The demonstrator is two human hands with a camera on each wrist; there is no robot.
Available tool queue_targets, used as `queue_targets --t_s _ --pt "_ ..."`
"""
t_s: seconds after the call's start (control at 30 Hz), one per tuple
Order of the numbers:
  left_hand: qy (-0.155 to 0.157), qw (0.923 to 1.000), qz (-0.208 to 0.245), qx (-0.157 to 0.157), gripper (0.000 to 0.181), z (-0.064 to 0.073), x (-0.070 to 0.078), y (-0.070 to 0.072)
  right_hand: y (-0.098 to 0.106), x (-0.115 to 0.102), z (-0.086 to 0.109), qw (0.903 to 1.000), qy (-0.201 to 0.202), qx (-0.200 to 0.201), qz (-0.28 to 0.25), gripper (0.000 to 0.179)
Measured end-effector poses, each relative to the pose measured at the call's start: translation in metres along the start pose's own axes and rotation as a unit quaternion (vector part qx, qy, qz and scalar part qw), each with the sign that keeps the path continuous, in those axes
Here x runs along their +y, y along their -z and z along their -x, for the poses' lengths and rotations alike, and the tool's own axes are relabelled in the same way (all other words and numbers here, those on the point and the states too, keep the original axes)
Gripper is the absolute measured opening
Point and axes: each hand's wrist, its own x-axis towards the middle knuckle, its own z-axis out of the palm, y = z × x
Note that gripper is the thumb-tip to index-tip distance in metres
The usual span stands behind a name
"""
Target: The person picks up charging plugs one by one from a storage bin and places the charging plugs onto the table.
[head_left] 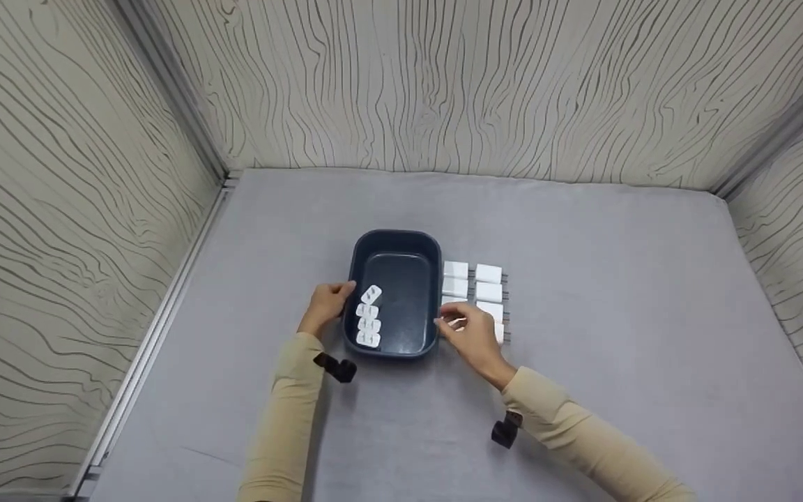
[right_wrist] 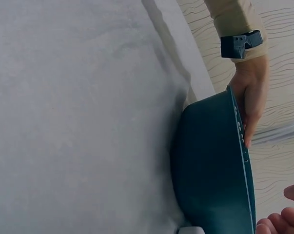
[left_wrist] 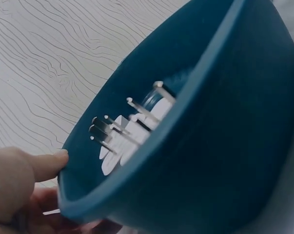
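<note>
While it's upright, the tub (head_left: pixel 407 300) points forward lengthwise.

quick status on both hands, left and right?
Left hand: closed, holding the blue bin at its edge.
Right hand: open, loosely bent at the bin's opposite edge; contact unclear.

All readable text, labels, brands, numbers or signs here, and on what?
None readable in any view.
Dark blue basin: no lettering visible.
White plugs in the basin: any marking too small in the head view, too blurred in the left wrist view.
White plugs beside the basin: any print too small to read.
Black wrist devices: no legible text.
</note>
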Motion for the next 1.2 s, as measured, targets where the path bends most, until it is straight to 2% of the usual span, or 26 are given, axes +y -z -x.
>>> queue_targets --t_s 0.3,0.53,0.67,0.93,1.07,1.2 --pt "0.024 0.9996 -0.006 -0.009 0.043 0.003 0.000 0.000 -0.013 -0.008 -0.013 0.9978 0.018 -0.063 -0.012 0.019" --pt "0.030 0.9995 -0.008 -0.011 0.046 0.004 0.000 0.001 -0.021 -0.009 -0.026 0.9892 0.044 -0.129 0.054 0.019" --pt "0.032 0.9994 -0.005 -0.011 0.047 0.004 0.000 0.000 -0.026 -0.009 -0.032 0.9824 0.056 -0.164 0.069 0.018" --pt "0.042 0.9990 -0.003 -0.019 0.048 0.005 0.001 -0.003 -0.035 -0.011 -0.041 0.9759 0.049 -0.195 0.085 0.022" --pt "0.032 0.9994 -0.003 -0.013 0.046 0.005 0.001 -0.002 -0.038 -0.014 -0.048 0.9717 0.035 -0.211 0.100 0.027" --pt "0.027 0.9996 0.005 -0.010 0.046 0.005 0.000 -0.001 -0.042 -0.020 -0.055 0.9656 0.043 -0.227 0.120 0.031"
